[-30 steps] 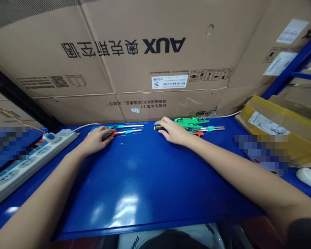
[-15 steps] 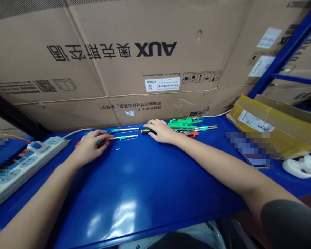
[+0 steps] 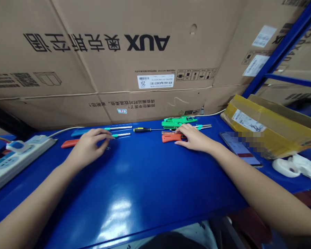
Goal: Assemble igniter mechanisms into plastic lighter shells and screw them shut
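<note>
My left hand (image 3: 89, 147) is over an orange-handled long-nosed gas lighter (image 3: 69, 143) at the left, fingers curved and thumb apart; it hides the lighter's middle. Behind it lies a blue-handled lighter (image 3: 79, 132) with a metal tube. My right hand (image 3: 197, 138) has its fingers and thumb around the end of another orange lighter (image 3: 171, 137), partly covering it. Just behind are green lighters (image 3: 180, 121), stacked with their metal tubes pointing right. A screwdriver (image 3: 142, 130) with a black and yellow handle rests between the two hands, its shaft toward the right.
A white power strip (image 3: 18, 160) runs along the left edge of the blue table (image 3: 145, 186). At the right are a phone (image 3: 242, 152), a yellow-taped carton (image 3: 272, 128) and a white earbud case (image 3: 286, 167). A large cardboard box (image 3: 106, 69) stands behind.
My right hand has moved right, off the screwdriver and onto the orange lighter. My left hand's fingers have loosened from the left orange lighter. The view has shifted slightly.
</note>
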The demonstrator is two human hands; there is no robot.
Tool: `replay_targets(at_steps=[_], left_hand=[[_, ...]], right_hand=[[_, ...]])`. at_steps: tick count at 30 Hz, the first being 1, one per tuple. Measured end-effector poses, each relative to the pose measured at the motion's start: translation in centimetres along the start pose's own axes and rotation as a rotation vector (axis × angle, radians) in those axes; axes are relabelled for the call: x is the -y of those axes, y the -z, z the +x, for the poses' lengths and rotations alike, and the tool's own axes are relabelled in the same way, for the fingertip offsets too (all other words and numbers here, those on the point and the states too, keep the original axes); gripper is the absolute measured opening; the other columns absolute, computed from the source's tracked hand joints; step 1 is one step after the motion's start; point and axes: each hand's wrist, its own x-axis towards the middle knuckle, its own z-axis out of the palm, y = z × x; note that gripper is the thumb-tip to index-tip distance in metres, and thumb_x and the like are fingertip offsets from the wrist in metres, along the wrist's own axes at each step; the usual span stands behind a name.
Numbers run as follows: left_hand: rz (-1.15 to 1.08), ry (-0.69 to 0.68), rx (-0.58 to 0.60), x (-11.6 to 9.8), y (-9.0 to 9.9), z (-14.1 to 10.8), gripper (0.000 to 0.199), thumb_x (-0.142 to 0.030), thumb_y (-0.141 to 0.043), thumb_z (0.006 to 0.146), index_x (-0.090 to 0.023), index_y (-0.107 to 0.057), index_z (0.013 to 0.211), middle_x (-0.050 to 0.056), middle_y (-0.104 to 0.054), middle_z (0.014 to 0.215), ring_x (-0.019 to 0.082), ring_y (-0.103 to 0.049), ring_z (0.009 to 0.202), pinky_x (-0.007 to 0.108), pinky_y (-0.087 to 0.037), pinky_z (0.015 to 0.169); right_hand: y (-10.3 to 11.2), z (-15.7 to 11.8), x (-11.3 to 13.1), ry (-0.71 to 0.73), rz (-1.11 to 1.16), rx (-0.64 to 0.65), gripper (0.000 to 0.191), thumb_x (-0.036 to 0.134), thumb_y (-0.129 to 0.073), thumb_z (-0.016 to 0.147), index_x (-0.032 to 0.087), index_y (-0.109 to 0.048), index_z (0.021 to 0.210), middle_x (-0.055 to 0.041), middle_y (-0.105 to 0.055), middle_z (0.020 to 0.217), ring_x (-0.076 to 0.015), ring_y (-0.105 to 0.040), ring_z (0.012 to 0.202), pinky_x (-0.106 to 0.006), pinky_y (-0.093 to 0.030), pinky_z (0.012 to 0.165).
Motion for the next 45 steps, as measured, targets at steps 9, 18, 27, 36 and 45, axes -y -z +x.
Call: replay_targets(at_steps=[9,18,27,36,45], left_hand=[[-0.200,-0.049,0.145,-12.1,-1.2,0.3,0.032,-0.033,-0.051,0.098,-0.023,-0.066,0.125,0.008,-0.067,0.121,0.025,-0.064,0.111,0.042,-0.052,0.099],[-0.198,-0.112,0.190,-12.6,-4.1,-0.5,0.023,-0.029,-0.050,0.101,-0.024,-0.069,0.114,0.007,-0.068,0.118,0.025,-0.062,0.109,0.042,-0.051,0.093],[-0.225,0.078,0.172,-7.5,-3.3,-0.1,0.024,-0.039,-0.056,0.093,-0.022,-0.071,0.098,0.007,-0.071,0.108,0.027,-0.064,0.101,0.043,-0.051,0.092],[-0.200,0.159,0.103,-6.8,-3.8,-0.1,0.027,-0.041,-0.056,0.092,-0.021,-0.067,0.106,0.009,-0.070,0.110,0.028,-0.064,0.106,0.042,-0.051,0.095],[-0.214,-0.080,0.136,-11.8,-3.2,-0.6,0.039,-0.045,-0.057,0.097,-0.025,-0.060,0.131,0.009,-0.066,0.129,0.029,-0.057,0.122,0.047,-0.044,0.104]], right_hand=[[-0.1,-0.1,3.5,0.107,0.175,0.020,0.008,0.014,-0.060,0.090,0.019,-0.054,0.093,-0.0051,-0.063,0.095,-0.0180,-0.059,0.085,-0.030,-0.048,0.075],[-0.5,-0.8,8.4,0.318,0.329,0.072,0.015,0.022,-0.058,0.097,0.020,-0.067,0.109,-0.0060,-0.067,0.107,-0.0179,-0.064,0.097,-0.031,-0.051,0.087],[-1.0,0.3,-0.9,-0.041,0.090,-0.100,0.029,0.034,-0.063,0.093,0.017,-0.066,0.116,-0.0150,-0.065,0.116,-0.0334,-0.056,0.112,-0.054,-0.045,0.099],[-0.1,0.1,0.4,-0.018,0.165,0.054,0.026,0.036,-0.074,0.083,0.019,-0.066,0.101,-0.0083,-0.070,0.105,-0.0266,-0.062,0.101,-0.039,-0.047,0.088],[-0.7,-0.8,6.6,0.124,0.219,0.145,0.036,0.046,-0.076,0.084,0.019,-0.066,0.106,-0.0082,-0.070,0.110,-0.0253,-0.063,0.101,-0.038,-0.046,0.088]])
